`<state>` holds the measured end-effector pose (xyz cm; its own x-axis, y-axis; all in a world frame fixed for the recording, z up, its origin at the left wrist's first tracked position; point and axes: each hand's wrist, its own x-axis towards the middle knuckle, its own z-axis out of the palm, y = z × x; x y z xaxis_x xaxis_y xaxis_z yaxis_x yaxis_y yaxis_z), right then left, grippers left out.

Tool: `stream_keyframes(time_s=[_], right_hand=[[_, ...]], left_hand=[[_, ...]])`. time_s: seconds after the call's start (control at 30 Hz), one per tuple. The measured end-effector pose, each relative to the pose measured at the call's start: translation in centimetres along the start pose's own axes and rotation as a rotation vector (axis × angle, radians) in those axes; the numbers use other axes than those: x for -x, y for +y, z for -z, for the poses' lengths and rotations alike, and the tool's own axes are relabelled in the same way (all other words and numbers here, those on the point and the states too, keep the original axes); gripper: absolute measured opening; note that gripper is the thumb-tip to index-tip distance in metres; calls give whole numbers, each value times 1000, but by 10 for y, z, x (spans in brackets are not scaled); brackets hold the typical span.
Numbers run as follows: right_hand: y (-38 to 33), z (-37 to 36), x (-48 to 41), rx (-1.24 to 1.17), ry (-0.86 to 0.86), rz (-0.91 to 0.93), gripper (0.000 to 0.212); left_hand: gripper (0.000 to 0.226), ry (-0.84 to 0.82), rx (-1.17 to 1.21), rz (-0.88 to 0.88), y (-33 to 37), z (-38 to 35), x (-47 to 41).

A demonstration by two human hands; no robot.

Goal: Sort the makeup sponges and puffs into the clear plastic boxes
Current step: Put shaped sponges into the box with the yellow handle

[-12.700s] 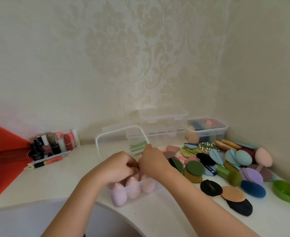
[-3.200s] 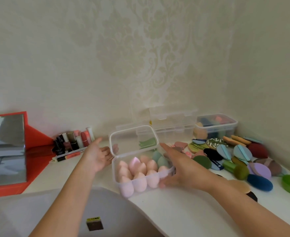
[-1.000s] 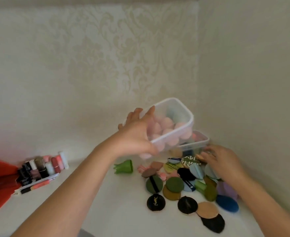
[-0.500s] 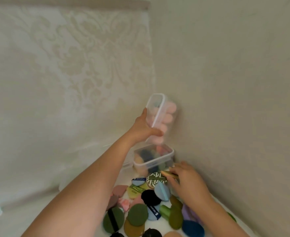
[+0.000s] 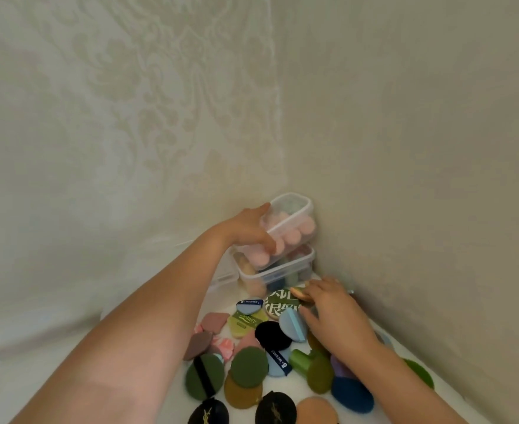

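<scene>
Left hand [image 5: 247,229] is clamped on the top box [image 5: 295,215], thumb on the near wall and fingers over the far rim, arm stretched out towards the corner at twelve o'clock. The box is tilted, its low end down on the lid of the bottom box [image 5: 282,270], which sits on the table [image 5: 38,377] right in the corner. The top box is packed with pink sponges [image 5: 292,237]; the bottom box holds mixed colours, too blurred to name. Right hand [image 5: 334,313] reaches in from five o'clock, fingers curled, tips pinching a tan puff [image 5: 299,293] just at three o'clock of the green patterned puff [image 5: 279,304]. The loose puffs [image 5: 249,367] lie spread at six o'clock of the boxes.
</scene>
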<state>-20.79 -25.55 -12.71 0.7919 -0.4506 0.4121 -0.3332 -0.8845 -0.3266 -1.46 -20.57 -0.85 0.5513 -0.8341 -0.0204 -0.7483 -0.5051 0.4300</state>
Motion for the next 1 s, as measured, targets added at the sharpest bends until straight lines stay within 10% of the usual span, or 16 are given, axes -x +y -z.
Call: stream_keyframes(time_s=[0.6,0.83,1.0], right_hand=[[-10,1,2,-8,-21,94,38],[-58,-10,19,-63,-184,320,42],[-78,-19,30,65,-333,393,41]], left_hand=[[91,263,-281,-216,-17,-15,40],[118,94,-500,217,-102,23,107],[77,273,-352,127,-127,24,123]])
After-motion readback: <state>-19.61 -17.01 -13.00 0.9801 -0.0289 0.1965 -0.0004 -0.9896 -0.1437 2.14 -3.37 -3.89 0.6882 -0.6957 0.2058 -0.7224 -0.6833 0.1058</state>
